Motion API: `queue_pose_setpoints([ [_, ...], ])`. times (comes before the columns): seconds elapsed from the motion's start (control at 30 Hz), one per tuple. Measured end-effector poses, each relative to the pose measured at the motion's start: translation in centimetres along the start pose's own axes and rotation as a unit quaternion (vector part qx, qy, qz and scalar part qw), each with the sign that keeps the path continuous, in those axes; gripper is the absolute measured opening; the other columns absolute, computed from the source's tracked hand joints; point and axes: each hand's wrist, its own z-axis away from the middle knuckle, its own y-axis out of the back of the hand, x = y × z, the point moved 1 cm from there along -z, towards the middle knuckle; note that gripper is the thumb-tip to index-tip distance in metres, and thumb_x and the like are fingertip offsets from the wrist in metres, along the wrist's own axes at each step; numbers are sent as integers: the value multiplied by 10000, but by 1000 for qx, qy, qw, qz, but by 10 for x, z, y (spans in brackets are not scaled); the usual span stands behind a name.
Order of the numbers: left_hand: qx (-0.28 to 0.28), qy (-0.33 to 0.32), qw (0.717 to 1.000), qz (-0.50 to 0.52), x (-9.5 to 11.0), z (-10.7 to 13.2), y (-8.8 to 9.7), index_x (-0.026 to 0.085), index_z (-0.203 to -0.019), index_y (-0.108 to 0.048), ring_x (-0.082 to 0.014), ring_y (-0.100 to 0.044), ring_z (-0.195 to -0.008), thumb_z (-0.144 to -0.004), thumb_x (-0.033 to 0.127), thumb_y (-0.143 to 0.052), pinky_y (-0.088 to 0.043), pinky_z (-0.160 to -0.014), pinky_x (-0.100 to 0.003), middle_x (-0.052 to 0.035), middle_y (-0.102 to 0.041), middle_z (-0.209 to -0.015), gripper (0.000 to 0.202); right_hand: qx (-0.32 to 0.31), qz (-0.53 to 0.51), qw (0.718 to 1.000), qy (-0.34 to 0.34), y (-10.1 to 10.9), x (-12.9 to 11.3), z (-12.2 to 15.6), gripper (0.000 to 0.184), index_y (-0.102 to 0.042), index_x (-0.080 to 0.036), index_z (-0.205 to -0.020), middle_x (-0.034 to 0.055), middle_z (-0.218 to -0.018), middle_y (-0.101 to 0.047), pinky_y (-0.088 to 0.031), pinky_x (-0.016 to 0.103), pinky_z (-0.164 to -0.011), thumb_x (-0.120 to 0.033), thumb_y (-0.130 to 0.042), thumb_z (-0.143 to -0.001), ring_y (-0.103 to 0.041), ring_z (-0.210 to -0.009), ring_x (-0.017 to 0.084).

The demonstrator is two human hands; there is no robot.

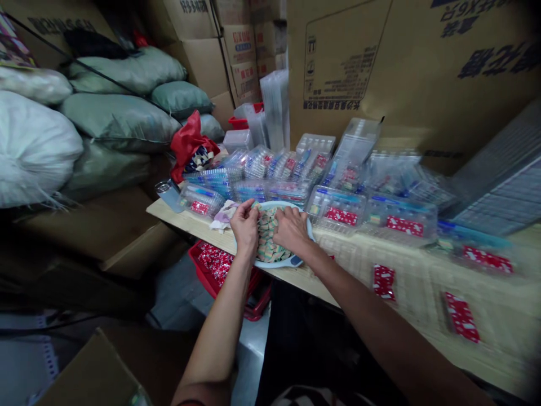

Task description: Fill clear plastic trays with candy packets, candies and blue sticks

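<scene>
A pale blue bowl (310,228) on the near edge of the table holds many small pastel-striped pieces (267,239). At the bowl's left rim is my left hand (245,228), its thumb and forefinger pinched together; whatever is between them is too small to make out. My right hand (292,228) reaches over the right side of the bowl with fingers curled down into the pieces, and its fingertips are partly hidden. Clear plastic cases (338,207) with red patterned packets and blue items stand behind the bowl. Empty clear trays (338,248) lie to the right, two with a red packet (384,282).
Stacked clear cases (262,163) line the back of the table (186,223). A crumpled cloth (224,215) and a grey tumbler (169,194) sit at left. Below is a red basket (198,270) of packets. Stuffed sacks (122,121) and a large carton (406,73) surround the table.
</scene>
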Motion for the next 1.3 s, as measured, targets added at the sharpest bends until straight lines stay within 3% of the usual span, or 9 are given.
queue_pose_setpoints([
  [0.2, -11, 22, 998, -52, -6, 9, 6, 146, -1011, -729, -114, -579, -631, -748, 250, -710, -476, -622, -225, 3, -662, -740, 284, 37, -160, 983, -78, -7, 18, -13, 167, -662, -199, -947, 79, -930, -680, -407, 423, -891, -216, -568, -811, -586, -951, 278],
  [0.4, -112, 12, 991, -65, -7, 13, -6, 159, -933, -748, -132, -596, -641, -738, 191, -688, -489, -656, -251, -7, -679, -738, 207, 70, -477, 876, -14, -10, 32, -13, 194, -632, -201, -835, -1, -791, -641, -447, 302, -743, -382, -594, -775, -568, -760, 179],
  [0.53, -158, 46, 986, -37, -2, 18, -9, 167, -966, -772, -162, -650, -714, -766, 237, -674, -526, -720, -286, -35, -737, -840, 233, 72, -564, 822, -36, -9, 29, -12, 215, -639, -202, -823, -15, -764, -629, -439, 282, -720, -406, -616, -757, -553, -736, 162],
  [0.63, -190, 16, 980, -51, 0, 20, -10, 170, -1003, -774, -165, -653, -737, -723, 245, -736, -519, -732, -283, -40, -742, -884, 292, 90, -582, 805, -67, -12, 30, -14, 211, -644, -200, -808, -22, -735, -618, -429, 275, -697, -398, -632, -737, -539, -697, 153],
  [0.73, -171, -19, 982, -76, 1, 20, -11, 167, -960, -780, -158, -637, -727, -728, 291, -753, -509, -721, -281, -44, -737, -881, 264, 103, -559, 820, -70, -16, 34, -17, 222, -667, -199, -830, -21, -733, -625, -428, 277, -689, -400, -620, -750, -541, -687, 156],
  [0.9, -131, 52, 990, -21, -2, 17, -10, 171, -974, -738, -139, -612, -635, -722, 269, -731, -517, -676, -277, 3, -678, -721, 271, 163, -495, 848, -94, -14, 38, -13, 246, -666, -213, -922, -16, -762, -643, -452, 286, -709, -408, -544, -835, -563, -711, 175],
  [1.07, -145, 62, 988, -2, -1, 16, -9, 172, -950, -756, -132, -634, -656, -686, 257, -745, -538, -698, -271, -17, -727, -798, 278, 95, -404, 909, 18, -3, 26, -7, 197, -647, -225, -963, -2, -796, -660, -450, 298, -743, -310, -497, -869, -600, -757, 194],
  [1.2, -162, 56, 985, -24, 3, 19, -10, 179, -969, -788, -165, -674, -738, -730, 326, -727, -558, -761, -308, -36, -754, -857, 288, 98, -338, 936, -4, -1, 19, -10, 290, -579, -217, -1109, -46, -675, -557, -428, 291, -702, -180, -470, -842, -565, -671, 192],
  [1.3, -167, 17, 984, -64, 5, 18, -12, 175, -958, -789, -170, -674, -781, -695, 340, -779, -554, -802, -310, -34, -753, -870, 311, 93, -301, 949, -14, 2, 15, -14, 337, -540, -203, -1171, -38, -717, -587, -434, 298, -761, -140, -480, -845, -593, -754, 204],
])
